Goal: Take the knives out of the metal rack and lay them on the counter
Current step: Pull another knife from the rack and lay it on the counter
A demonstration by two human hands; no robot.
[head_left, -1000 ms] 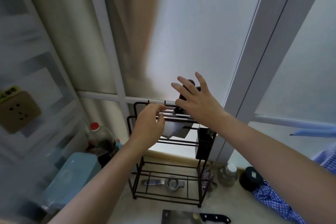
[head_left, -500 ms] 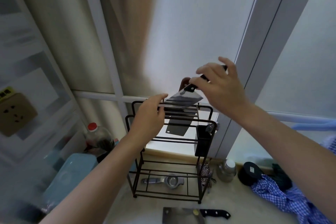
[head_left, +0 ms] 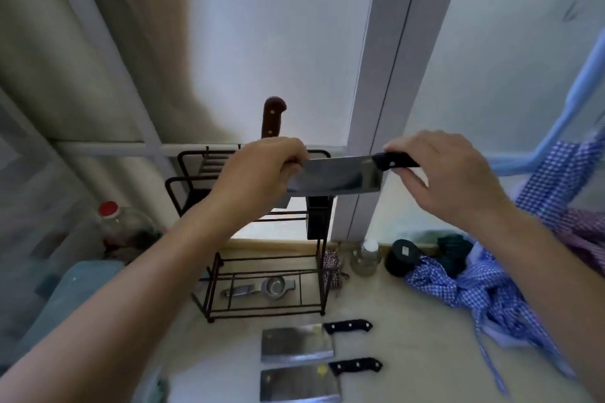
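Pale counter (head_left: 409,353) runs along a frosted window (head_left: 278,42), and your two hands are up above it. Far to the left of your left hand, down low, sits a bottle with a red cap (head_left: 113,222). Your left hand (head_left: 258,173) is closed on the tip end of a cleaver (head_left: 337,175), pinching its top edge. The wide blade lies level in the air between your hands. Just behind and under your left hand stands the metal rack (head_left: 262,271). A knife with a brown handle (head_left: 271,118) sticks up out of the rack, right above your left hand. A metal squeezer (head_left: 258,286) lies on the rack's bottom shelf. Your right hand (head_left: 442,173) is closed around the cleaver's black handle. Below your hands, in front of the rack, two more cleavers lie flat on the counter, the far cleaver (head_left: 298,342) and the near cleaver (head_left: 301,383), side by side with handles pointing right. Under your right hand sit a small jar (head_left: 366,257), a black lid (head_left: 404,255) and a blue checked cloth (head_left: 484,288).
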